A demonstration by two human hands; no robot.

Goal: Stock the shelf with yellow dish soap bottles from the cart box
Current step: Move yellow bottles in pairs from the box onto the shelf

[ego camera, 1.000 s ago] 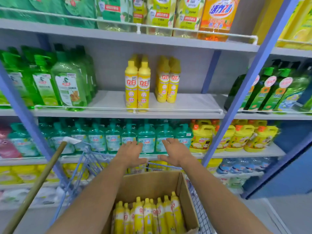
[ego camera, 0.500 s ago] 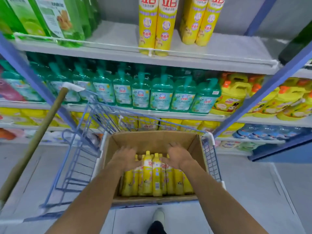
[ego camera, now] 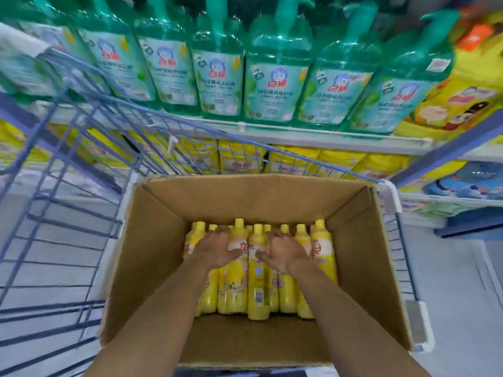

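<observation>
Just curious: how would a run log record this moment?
place: box in cart | left hand: on yellow bottles | right hand: same | grip: unclear

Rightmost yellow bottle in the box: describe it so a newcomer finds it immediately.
Start at the open cardboard box in the blue wire cart, then the row of yellow bottles inside it. The one wanted is the rightmost yellow bottle, just right of the right hand: it is the last one on that side, with bare cardboard beside it and no hand over it.
</observation>
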